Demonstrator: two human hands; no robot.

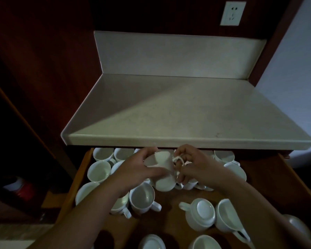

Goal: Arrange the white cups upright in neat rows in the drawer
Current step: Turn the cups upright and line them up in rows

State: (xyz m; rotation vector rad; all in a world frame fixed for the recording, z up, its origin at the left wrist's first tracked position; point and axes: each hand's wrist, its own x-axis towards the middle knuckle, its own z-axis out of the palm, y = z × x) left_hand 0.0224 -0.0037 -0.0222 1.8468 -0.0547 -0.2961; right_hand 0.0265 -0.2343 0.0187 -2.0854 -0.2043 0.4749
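The cups (99, 170) are plain glossy white with no pattern, the raised cup (162, 164) included. The drawer (74, 191) is warm orange-brown wood. The desk (169, 108) is pale cream, faintly speckled. The surrounding panels (43, 51) are dark red-brown, the socket (232, 13) white, the wall (298, 69) pale bluish.

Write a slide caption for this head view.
Left hand and right hand grip one white cup over a drawer of cups, under a pale countertop.

The countertop (169, 114) hides the back of the drawer (78, 178). The lower edge cuts off the bottom-left cup (152, 242) and the bottom-right cup (206, 242). The red thing (24, 191) is too dark to tell.
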